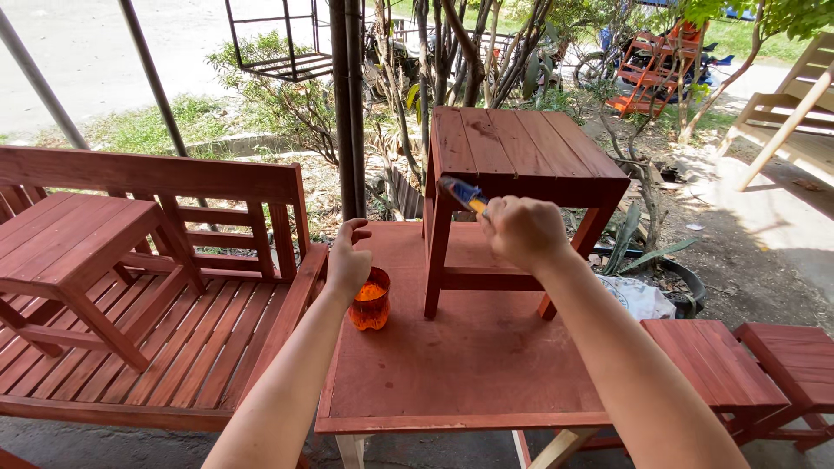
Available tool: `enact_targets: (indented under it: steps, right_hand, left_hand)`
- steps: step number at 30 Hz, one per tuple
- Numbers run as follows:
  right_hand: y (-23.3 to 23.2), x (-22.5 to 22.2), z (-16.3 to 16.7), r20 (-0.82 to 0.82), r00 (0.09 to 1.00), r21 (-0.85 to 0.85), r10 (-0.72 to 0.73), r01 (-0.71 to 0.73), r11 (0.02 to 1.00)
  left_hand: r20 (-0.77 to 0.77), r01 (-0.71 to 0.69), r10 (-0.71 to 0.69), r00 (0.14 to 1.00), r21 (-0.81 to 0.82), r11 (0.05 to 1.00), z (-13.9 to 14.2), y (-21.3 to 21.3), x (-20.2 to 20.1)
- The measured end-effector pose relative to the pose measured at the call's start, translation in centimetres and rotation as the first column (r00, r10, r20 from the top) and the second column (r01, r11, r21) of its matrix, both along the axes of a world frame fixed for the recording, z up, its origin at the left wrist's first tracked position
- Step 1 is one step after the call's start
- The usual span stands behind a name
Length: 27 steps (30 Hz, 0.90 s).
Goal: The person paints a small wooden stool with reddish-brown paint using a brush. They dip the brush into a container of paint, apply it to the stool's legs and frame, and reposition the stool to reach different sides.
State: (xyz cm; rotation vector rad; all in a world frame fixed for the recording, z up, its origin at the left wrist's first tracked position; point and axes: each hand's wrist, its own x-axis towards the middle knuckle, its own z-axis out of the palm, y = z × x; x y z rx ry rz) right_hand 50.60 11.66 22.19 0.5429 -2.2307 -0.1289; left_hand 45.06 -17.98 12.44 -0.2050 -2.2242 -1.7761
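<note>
My right hand (524, 231) grips a paintbrush (462, 194) with a yellow and blue handle, its tip against the front left leg of a red-stained wooden stool (521, 152). The stool stands on a red-stained flat board (460, 356). My left hand (347, 260) rests on the rim of a cut clear plastic cup (371, 302) holding orange-red stain, at the board's left edge.
A red slatted bench (174, 339) at left carries another stool (74, 239). Two small red stools (747, 365) stand low at right. A dark metal post (346, 104), shrubs, an orange rack (656, 74) and pale wooden furniture (795, 113) lie beyond.
</note>
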Motion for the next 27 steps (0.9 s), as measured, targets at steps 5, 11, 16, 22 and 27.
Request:
enact_targets:
  steps: [5,11,16,22,27]
  right_hand:
    - [1.2,1.8,0.2,-0.064,0.995,-0.224,-0.076,0.06,0.973]
    - [-2.5,1.9,-5.7,0.023,0.992,-0.414,0.127,-0.106,0.904]
    - [1.1,-0.4,-6.8,0.029,0.999,-0.499,0.038,-0.019,0.867]
    - [11.6,-0.2,-8.0,-0.073,0.992,-0.559,-0.103,0.045,0.828]
    - [21.0,1.4,-10.0,0.077,0.953,-0.626,-0.292,0.274,0.73]
  left_hand:
    - [0.068,-0.012,0.01,0.998,0.027,1.0,-0.1,0.0,0.4]
    - [-0.017,-0.015,0.015,1.0,-0.01,1.0,-0.2,0.6,0.1]
    - [0.057,-0.008,0.009,0.998,-0.008,1.0,-0.2,1.7,-0.5]
    - [0.023,-0.022,0.021,0.999,0.007,1.0,0.2,3.5,-0.5]
    - [0.168,-0.021,0.013,0.986,0.046,0.999,0.7,5.0,-0.2]
